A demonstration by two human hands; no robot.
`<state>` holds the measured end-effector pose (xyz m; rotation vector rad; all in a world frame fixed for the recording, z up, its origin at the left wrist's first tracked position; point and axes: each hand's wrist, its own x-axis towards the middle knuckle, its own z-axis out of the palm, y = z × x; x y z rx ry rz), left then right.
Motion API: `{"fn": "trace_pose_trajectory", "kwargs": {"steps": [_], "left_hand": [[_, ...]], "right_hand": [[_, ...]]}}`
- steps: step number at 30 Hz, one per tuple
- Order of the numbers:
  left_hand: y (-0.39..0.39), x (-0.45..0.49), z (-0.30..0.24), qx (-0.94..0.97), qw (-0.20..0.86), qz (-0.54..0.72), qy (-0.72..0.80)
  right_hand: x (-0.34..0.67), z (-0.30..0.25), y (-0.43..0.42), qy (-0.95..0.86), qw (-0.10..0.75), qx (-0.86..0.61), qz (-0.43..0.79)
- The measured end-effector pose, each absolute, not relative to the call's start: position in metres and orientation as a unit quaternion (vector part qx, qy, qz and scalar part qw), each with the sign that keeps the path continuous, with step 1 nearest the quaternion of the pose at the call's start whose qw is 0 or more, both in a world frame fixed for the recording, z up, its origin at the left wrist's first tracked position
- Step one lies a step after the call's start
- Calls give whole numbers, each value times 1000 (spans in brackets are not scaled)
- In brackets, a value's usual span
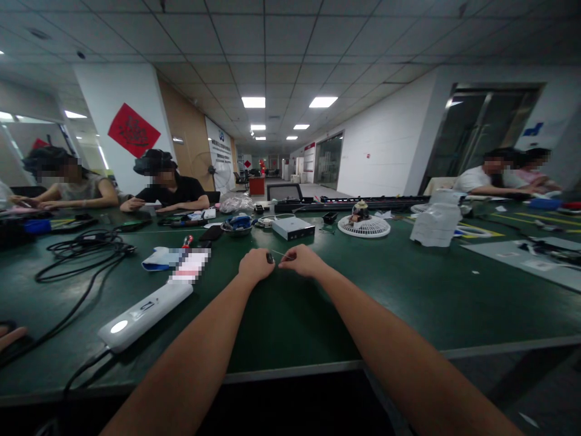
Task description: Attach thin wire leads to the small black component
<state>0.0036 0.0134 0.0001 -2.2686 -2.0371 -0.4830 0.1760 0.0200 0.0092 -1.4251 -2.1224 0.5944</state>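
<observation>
Both forearms reached out over the green-topped table (313, 327), the hands close together and just short of touching. The left hand (256, 267) had its grip closed, fingertips pinching a small dark piece (270, 258). The right hand (303, 260) was curled in beside it, with a thin pale strand (276, 252) showing near its fingertips; whether that grip held the strand could not be told.

The table's near edge ran under both forearms, well behind the hands. A long stretch of green surface lay open to the right. To the left, a white rounded device (145, 316) sat near the edge, with a tangle of black cable (82, 254) beyond it. A pixelated item (190, 264) lay between that device and the hands. Ahead stood a flat white box (293, 228), well apart from the hands, and a co-worker's fingers (11, 336) entered at the lower-left frame edge.
</observation>
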Motion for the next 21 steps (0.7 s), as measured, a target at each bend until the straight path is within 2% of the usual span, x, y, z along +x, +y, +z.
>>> {"fn": "trace_pose_trajectory", "kwargs": {"steps": [3, 6, 14, 21], "left_hand": [[13, 5, 1, -738, 21, -169, -653], [12, 8, 2, -749, 20, -171, -640], [5, 15, 6, -793, 19, -204, -574], [2, 12, 9, -815, 44, -219, -535]], "right_hand": [[178, 8, 24, -746, 348, -519, 231], [176, 7, 27, -748, 389, -483, 236], [174, 7, 24, -751, 409, -470, 219], [175, 8, 22, -730, 404, -468, 292]]}}
